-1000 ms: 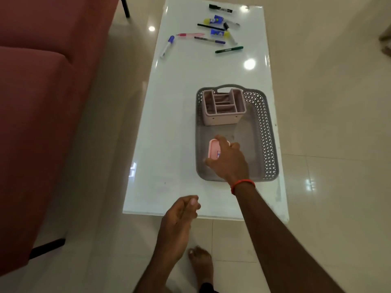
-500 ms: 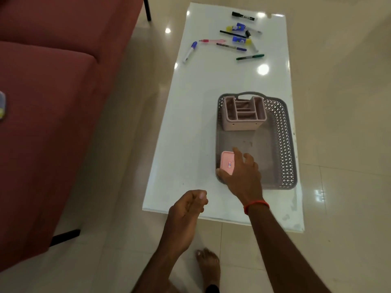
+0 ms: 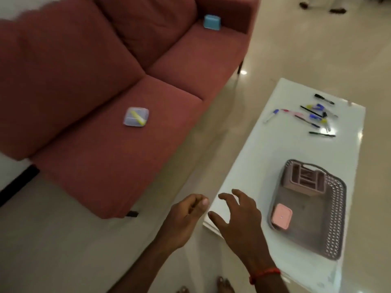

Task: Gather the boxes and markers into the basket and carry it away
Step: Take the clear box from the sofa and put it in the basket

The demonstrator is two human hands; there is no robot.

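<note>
The clear box (image 3: pixel 136 116) on the sofa (image 3: pixel 95 155) lies nearer the loosely curled left hand (image 3: pixel 186 218) than the spread right hand (image 3: pixel 239 220), both empty.

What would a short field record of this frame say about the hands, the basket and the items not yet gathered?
left hand: loosely curled, holds nothing
right hand: fingers spread, holds nothing, over the near corner of the table
basket: on the table, holds pink organizer and pink box
markers: scattered at the table's far end
clear box: on the sofa seat
blue box: far end of the sofa seat
outside basket: markers, clear box, blue box
</note>
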